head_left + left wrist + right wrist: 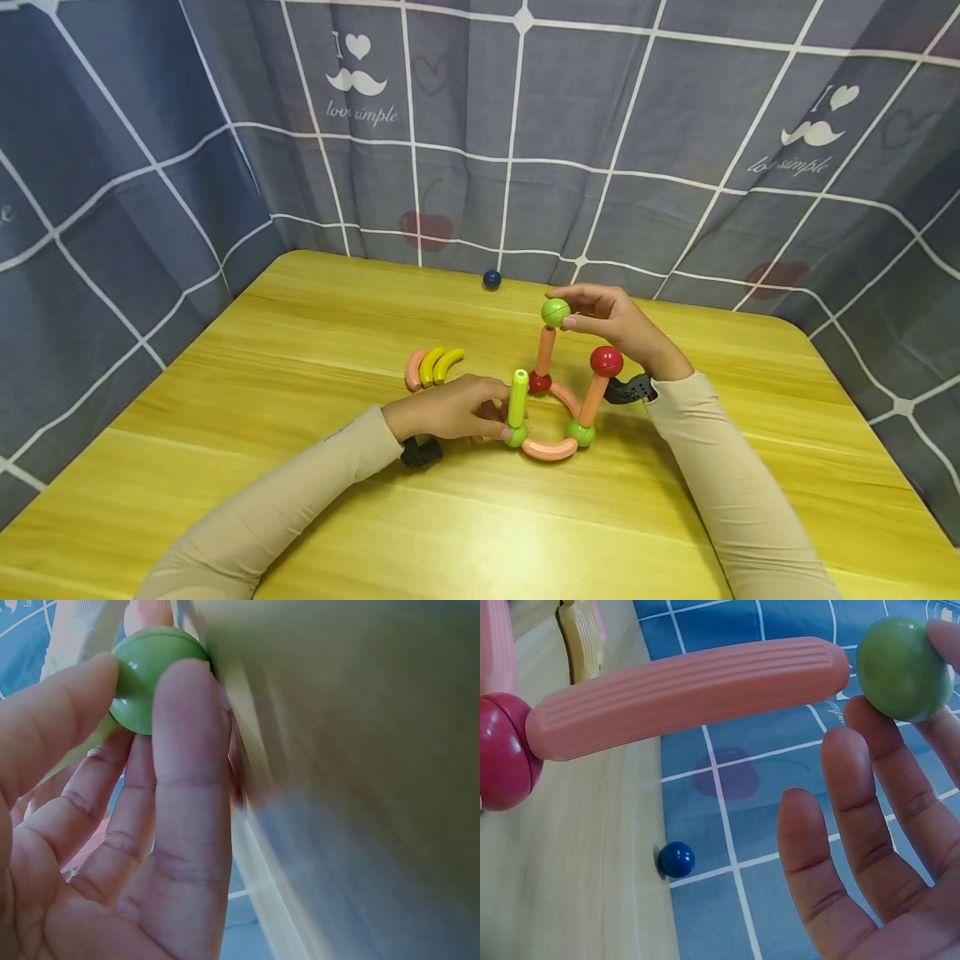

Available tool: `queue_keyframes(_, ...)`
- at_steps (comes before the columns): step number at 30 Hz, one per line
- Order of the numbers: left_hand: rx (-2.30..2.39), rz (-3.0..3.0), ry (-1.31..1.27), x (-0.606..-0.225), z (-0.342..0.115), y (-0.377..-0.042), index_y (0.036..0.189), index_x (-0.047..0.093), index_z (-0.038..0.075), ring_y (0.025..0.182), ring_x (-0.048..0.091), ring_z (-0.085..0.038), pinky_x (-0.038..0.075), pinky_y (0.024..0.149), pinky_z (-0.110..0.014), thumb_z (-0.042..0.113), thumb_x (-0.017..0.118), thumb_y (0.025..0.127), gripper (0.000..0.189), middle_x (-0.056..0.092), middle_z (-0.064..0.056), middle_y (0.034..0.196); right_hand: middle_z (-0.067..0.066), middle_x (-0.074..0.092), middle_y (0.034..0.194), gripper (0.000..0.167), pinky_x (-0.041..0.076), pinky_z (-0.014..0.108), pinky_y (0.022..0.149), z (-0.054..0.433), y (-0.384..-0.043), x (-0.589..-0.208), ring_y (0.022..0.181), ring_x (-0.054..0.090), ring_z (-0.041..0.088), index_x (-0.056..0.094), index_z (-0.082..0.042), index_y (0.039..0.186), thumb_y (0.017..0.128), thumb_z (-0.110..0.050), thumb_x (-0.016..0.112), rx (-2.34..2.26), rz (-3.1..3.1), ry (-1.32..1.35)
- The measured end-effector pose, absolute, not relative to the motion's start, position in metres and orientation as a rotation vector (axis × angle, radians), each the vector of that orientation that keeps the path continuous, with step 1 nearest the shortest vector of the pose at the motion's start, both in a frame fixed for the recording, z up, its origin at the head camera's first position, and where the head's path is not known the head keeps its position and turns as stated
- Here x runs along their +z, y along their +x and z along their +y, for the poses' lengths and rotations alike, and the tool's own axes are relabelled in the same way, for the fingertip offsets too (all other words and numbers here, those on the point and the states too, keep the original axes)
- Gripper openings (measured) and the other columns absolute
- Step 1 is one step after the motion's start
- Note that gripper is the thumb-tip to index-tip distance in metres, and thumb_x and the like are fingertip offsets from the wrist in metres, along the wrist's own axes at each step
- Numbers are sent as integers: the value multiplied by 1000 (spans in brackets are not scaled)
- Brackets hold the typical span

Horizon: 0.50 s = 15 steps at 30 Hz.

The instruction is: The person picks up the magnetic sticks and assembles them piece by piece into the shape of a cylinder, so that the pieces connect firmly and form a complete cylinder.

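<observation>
My right hand (611,321) pinches a green ball (904,669) at the top of an upright salmon stick (690,697); a narrow gap shows between ball and stick end in the right wrist view. That stick stands on a red ball (539,382). Low at the front, my left hand (453,408) pinches another green ball (142,679), which bears an upright lime stick (518,400). Curved salmon sticks (550,451) link the base balls. From the right base green ball (581,432) rises a leaning salmon stick (594,400), topped by a red ball (607,362).
Left of the structure lie a curved salmon stick (415,369) and two curved yellow sticks (448,367). A blue ball (492,279) sits at the back edge of the wooden table (300,333). Behind hangs a grey-blue checked curtain (465,100).
</observation>
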<state>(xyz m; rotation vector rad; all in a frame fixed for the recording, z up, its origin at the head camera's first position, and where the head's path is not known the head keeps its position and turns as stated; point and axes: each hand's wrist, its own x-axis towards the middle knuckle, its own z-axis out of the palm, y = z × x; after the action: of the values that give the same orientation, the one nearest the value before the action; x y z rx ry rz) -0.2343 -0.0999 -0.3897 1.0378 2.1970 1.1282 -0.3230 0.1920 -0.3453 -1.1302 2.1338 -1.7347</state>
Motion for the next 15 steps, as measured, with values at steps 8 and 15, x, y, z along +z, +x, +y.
queue_keyframes(8, 1131, 2190, 1035, -388, -100, -234, 118, 69, 1, 101, 74, -12, 64, 73, -26, 10, 72, 106, 15, 66, -12, 119, -6, 77, 120, 40, 60, 30, 96, 192, -324, -345, 107, 72, 12, 58, 19, 139, 101, 8, 64, -1674, 2159, -1176)
queue_keyframes(15, 1122, 2192, 1033, -387, -100, -234, 118, 69, 2, 103, 74, -13, 64, 72, -26, 10, 72, 106, 15, 66, -12, 120, -7, 76, 123, 40, 59, 27, 96, 192, -327, -349, 109, 71, 12, 59, 18, 139, 100, 8, 64, -1665, 2146, -1179)
